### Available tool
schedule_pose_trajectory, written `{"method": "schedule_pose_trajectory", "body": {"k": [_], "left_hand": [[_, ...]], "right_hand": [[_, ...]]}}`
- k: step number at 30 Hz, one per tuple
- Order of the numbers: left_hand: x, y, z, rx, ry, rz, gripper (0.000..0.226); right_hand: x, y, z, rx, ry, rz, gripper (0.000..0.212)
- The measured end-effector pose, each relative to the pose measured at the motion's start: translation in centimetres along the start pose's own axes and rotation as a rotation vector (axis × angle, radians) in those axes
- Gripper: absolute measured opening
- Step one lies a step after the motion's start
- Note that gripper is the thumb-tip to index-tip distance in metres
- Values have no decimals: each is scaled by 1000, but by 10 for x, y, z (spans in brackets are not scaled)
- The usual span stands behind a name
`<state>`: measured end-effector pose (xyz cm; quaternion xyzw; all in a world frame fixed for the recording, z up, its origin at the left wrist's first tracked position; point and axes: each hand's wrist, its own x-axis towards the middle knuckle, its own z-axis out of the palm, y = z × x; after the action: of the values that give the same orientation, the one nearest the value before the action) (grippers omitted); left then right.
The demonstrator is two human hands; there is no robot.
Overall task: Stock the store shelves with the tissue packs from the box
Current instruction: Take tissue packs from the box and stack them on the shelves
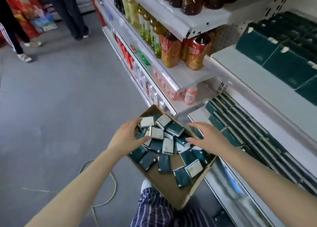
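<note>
A cardboard box [171, 189] sits on the floor against the shelf unit, holding several loose dark green tissue packs [164, 163], some turned white side up. My left hand [126, 136] reaches into the box's far left part, its fingers curled round a small cluster of packs [147, 122]. Over the box's right side my right hand [205, 138] hovers with fingers spread and holds nothing. Rows of the same green packs [240, 129] line the low shelf to the right. Larger green packs [281, 55] stand on the shelf above.
Shelves of drink bottles [171, 50] run away along the aisle. Two people's legs [73, 17] stand on the grey floor at the far left. A yellow-green cable [109, 192] lies on the floor by my checked trouser leg [154, 209].
</note>
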<state>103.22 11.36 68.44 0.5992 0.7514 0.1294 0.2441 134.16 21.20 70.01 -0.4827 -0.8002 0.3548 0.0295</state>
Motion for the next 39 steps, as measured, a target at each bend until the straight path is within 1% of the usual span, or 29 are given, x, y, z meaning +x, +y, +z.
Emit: {"method": "schedule_pose_trajectory", "body": {"k": [4, 8, 11, 14, 17, 21, 24, 28, 30, 33, 35, 37, 39], "left_hand": [[30, -23, 18, 11, -105, -21, 88], [45, -34, 64, -32, -228, -65, 92], [56, -47, 112, -94, -321, -119, 95], [63, -67, 172, -203, -398, -244, 91], [59, -97, 241, -293, -480, -384, 91], [73, -143, 321, -231, -591, -464, 86], [92, -171, 368, -178, -615, -466, 86], [104, -191, 407, -177, -633, -496, 81], [104, -193, 419, -226, -640, -536, 76], [98, -190, 435, -318, -672, -583, 54], [93, -187, 445, -371, -692, -596, 44], [93, -184, 452, -433, -681, -621, 40], [93, -181, 456, -510, -661, -672, 42]], "right_hand": [[23, 6, 30, 50, -39, 107, 66], [30, 26, 74, 107, -108, 191, 66], [40, 50, 113, 189, -135, 290, 66], [52, 77, 159, 254, -124, 419, 68], [62, 107, 219, 346, -167, 545, 72], [79, 143, 297, 369, -271, 642, 77], [97, 171, 347, 360, -277, 673, 78], [124, 190, 390, 427, -212, 714, 73], [132, 194, 407, 448, -192, 744, 73], [136, 198, 423, 447, -203, 777, 73], [136, 201, 430, 462, -232, 785, 72], [140, 202, 433, 533, -234, 790, 65], [143, 200, 432, 652, -221, 829, 57]]}}
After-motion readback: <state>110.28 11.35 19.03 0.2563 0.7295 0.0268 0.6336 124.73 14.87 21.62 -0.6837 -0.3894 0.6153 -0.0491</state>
